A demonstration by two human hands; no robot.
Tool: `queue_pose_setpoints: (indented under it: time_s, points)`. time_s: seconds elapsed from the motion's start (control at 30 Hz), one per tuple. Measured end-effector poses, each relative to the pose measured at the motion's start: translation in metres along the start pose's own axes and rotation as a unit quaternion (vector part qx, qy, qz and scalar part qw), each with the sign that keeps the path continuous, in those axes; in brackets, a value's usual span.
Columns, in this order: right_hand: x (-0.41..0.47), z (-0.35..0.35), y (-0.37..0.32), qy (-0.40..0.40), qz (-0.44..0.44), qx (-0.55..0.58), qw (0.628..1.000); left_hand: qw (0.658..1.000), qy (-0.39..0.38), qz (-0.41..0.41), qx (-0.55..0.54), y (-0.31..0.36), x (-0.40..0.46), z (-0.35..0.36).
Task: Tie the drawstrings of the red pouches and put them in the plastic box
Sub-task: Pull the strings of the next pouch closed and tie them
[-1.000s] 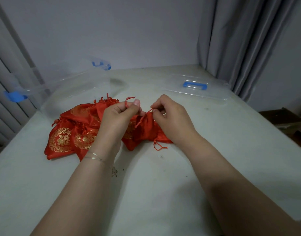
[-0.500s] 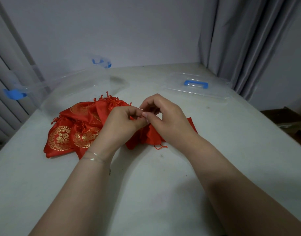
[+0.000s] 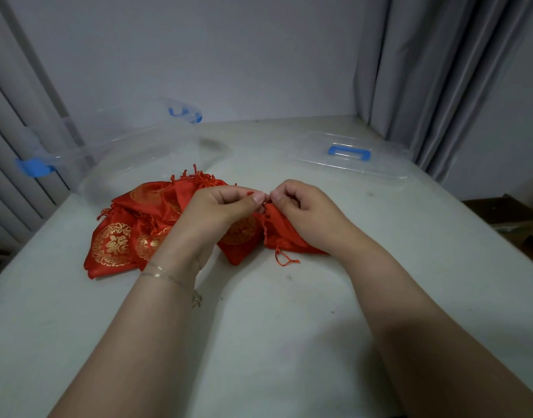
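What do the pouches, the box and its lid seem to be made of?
Pouches: shiny red cloth, probably satin, with gold patterns and frayed cord ends.
Box: clear, glossy plastic; the table shows through it.
Lid: the same clear plastic, with an opaque blue handle.

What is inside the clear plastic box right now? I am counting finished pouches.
No red pouch shows through the clear plastic box; its walls look bare. The pile of pouches lies on the table in front of it.

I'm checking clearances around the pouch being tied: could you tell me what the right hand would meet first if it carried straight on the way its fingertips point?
The right hand points left, fingertips almost against the left hand over the drawstring. It would probably meet the left hand's thumb first.
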State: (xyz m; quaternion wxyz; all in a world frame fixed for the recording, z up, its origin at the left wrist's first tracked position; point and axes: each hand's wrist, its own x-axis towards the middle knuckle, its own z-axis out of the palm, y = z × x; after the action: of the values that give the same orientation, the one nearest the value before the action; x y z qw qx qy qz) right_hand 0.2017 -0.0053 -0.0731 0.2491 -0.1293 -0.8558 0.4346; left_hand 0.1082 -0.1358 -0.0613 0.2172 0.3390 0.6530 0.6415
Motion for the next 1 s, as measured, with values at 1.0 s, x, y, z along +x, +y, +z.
queue_pose_setpoints:
  time_s: [1.0]
  points:
    - [0.0, 0.003, 0.001, -0.011, 0.006, -0.015, 1.0, 1.0, 0.009, 0.021, -0.014, -0.002, 0.0, 0.005]
